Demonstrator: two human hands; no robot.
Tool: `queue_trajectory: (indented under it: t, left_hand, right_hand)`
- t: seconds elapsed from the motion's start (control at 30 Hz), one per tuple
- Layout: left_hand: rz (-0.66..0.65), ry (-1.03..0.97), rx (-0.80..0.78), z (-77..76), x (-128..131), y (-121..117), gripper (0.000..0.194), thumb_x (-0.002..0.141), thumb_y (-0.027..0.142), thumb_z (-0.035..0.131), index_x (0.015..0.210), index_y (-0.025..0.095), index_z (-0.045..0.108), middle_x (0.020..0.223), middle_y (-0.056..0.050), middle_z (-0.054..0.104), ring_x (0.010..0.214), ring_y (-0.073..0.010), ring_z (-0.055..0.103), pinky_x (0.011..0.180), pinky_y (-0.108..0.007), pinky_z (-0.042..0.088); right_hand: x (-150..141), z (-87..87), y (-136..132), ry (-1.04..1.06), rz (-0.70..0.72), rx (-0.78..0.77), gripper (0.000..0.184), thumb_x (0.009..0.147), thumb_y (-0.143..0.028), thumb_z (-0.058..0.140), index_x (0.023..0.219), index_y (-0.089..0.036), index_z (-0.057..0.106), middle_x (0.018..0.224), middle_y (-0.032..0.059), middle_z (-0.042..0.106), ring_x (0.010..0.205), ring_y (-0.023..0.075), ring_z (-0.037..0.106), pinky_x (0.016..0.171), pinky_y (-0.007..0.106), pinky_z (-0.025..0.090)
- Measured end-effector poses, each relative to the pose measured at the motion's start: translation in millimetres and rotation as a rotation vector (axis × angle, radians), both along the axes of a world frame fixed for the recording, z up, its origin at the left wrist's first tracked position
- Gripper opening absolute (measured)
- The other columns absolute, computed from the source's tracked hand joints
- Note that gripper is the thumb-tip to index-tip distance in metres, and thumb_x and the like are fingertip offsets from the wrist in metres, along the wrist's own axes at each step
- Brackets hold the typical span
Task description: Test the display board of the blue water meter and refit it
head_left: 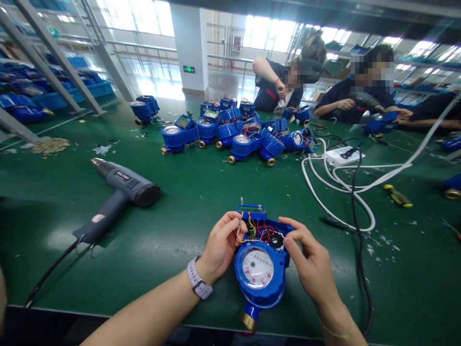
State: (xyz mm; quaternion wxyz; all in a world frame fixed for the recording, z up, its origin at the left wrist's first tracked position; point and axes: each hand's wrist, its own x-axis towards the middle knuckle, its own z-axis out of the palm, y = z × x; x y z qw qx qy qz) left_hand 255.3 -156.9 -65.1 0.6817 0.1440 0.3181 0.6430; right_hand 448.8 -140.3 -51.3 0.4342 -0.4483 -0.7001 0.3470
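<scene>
A blue water meter (259,283) lies in front of me near the table's front edge, its round dial face up and its brass end toward me. The wiring compartment behind the dial is uncovered, showing red and yellow wires (264,233) and a round black part (275,240). My left hand (223,242), with a watch on the wrist, pinches thin yellow wires at the compartment's left side. Closed on the right edge of the meter's housing is my right hand (311,259), thumb and fingers at its rim. The left fingertips partly cover the wire ends.
A heat gun (124,185) lies to the left, its cord running off the front edge. Several blue meters (230,129) are heaped farther back. White cables (313,187), a power strip (344,156) and a yellow-black screwdriver (397,196) lie right. Co-workers (356,96) work across the table.
</scene>
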Motion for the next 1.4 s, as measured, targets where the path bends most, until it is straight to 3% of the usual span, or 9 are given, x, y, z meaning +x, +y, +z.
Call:
queue_trajectory:
  t: [0.07, 0.2, 0.37, 0.53, 0.63, 0.8, 0.97, 1.1, 1.4]
  left_hand:
    - [0.008, 0.057, 0.04, 1.9, 1.1, -1.2, 0.035, 0.068, 0.029, 0.076, 0.089, 0.017, 0.051, 0.065, 0.004, 0.059, 0.05, -0.0051, 0.043, 0.049, -0.016, 0.033]
    - [0.012, 0.152, 0.165, 2.4, 0.3, -2.2, 0.027, 0.073, 0.027, 0.07, 0.083, 0.017, 0.047, 0.064, 0.003, 0.061, 0.05, -0.0056, 0.041, 0.052, -0.018, 0.031]
    - [-0.049, 0.268, 0.308, -4.3, -3.9, -2.1, 0.021, 0.078, 0.026, 0.064, 0.078, 0.018, 0.045, 0.059, 0.003, 0.058, 0.051, -0.0076, 0.042, 0.054, -0.02, 0.031]
    - [-0.1, 0.312, 0.366, -3.9, -7.1, -3.8, 0.021, 0.078, 0.025, 0.063, 0.076, 0.018, 0.044, 0.057, 0.003, 0.055, 0.05, -0.0083, 0.041, 0.054, -0.021, 0.03]
    - [-0.123, 0.305, 0.381, 0.1, -7.7, -4.8, 0.02, 0.078, 0.026, 0.064, 0.077, 0.018, 0.045, 0.057, 0.003, 0.055, 0.052, -0.0087, 0.044, 0.056, -0.021, 0.032]
    - [-0.128, 0.307, 0.305, 3.3, -6.6, -4.0, 0.026, 0.077, 0.031, 0.07, 0.09, 0.017, 0.051, 0.067, 0.0, 0.063, 0.061, -0.0122, 0.054, 0.064, -0.023, 0.04]
    - [-0.164, 0.444, 0.212, 3.6, -7.1, -1.8, 0.035, 0.075, 0.038, 0.075, 0.096, 0.012, 0.065, 0.067, -0.002, 0.061, 0.061, -0.0118, 0.052, 0.062, -0.023, 0.04]
    - [-0.172, 0.534, 0.184, 5.7, -7.2, -2.4, 0.031, 0.072, 0.041, 0.077, 0.081, 0.012, 0.069, 0.077, -0.006, 0.065, 0.067, -0.0129, 0.053, 0.062, -0.022, 0.04]
    - [-0.171, 0.444, 0.148, 3.9, -5.5, -5.3, 0.044, 0.064, 0.051, 0.083, 0.071, 0.012, 0.063, 0.057, 0.0, 0.055, 0.05, -0.0069, 0.041, 0.05, -0.018, 0.032]
  right_hand:
    - [-0.6, 9.2, 2.8, -0.002, -0.019, -0.036, 0.018, 0.092, -0.042, 0.061, 0.098, -0.025, 0.061, 0.128, 0.0077, 0.057, 0.117, 0.0294, 0.054, 0.1, 0.05, 0.04]
    - [-9.5, 25.8, 17.4, -0.071, 0.065, -0.095, 0.056, 0.087, -0.046, 0.065, 0.136, -0.027, 0.045, 0.14, 0.0109, 0.049, 0.121, 0.0288, 0.054, 0.103, 0.053, 0.042]
    - [-24.9, 32.4, 50.8, -0.155, 0.322, -0.215, 0.074, 0.082, -0.043, 0.069, 0.146, -0.025, 0.036, 0.148, 0.0113, 0.041, 0.129, 0.0302, 0.048, 0.108, 0.055, 0.04]
    - [-31.9, 32.5, 70.9, -0.068, 0.534, -0.329, 0.071, 0.078, -0.036, 0.074, 0.141, -0.022, 0.045, 0.138, 0.0095, 0.053, 0.121, 0.0272, 0.056, 0.105, 0.048, 0.046]
    - [-29.4, 33.1, 66.4, -0.069, 0.479, -0.307, 0.069, 0.074, -0.033, 0.076, 0.137, -0.021, 0.05, 0.134, 0.0081, 0.056, 0.114, 0.0262, 0.059, 0.101, 0.043, 0.049]
    - [-19.6, 28.1, 40.9, -0.092, 0.201, -0.191, 0.064, 0.074, -0.036, 0.075, 0.131, -0.02, 0.053, 0.127, 0.0103, 0.059, 0.111, 0.0293, 0.06, 0.103, 0.048, 0.046]
    - [-13.5, 16.4, 16.8, 0.042, 0.04, -0.141, 0.055, 0.076, -0.039, 0.075, 0.123, -0.023, 0.051, 0.115, 0.0085, 0.062, 0.101, 0.0265, 0.063, 0.089, 0.041, 0.054]
    - [-12.3, 11.5, 10.0, 0.035, 0.009, -0.098, 0.053, 0.078, -0.038, 0.074, 0.123, -0.024, 0.051, 0.117, 0.0086, 0.059, 0.103, 0.0262, 0.062, 0.089, 0.04, 0.054]
    - [-18.6, 9.4, 9.2, -0.026, 0.005, -0.061, 0.053, 0.08, -0.039, 0.071, 0.126, -0.025, 0.049, 0.123, 0.0076, 0.056, 0.109, 0.0272, 0.058, 0.095, 0.042, 0.049]
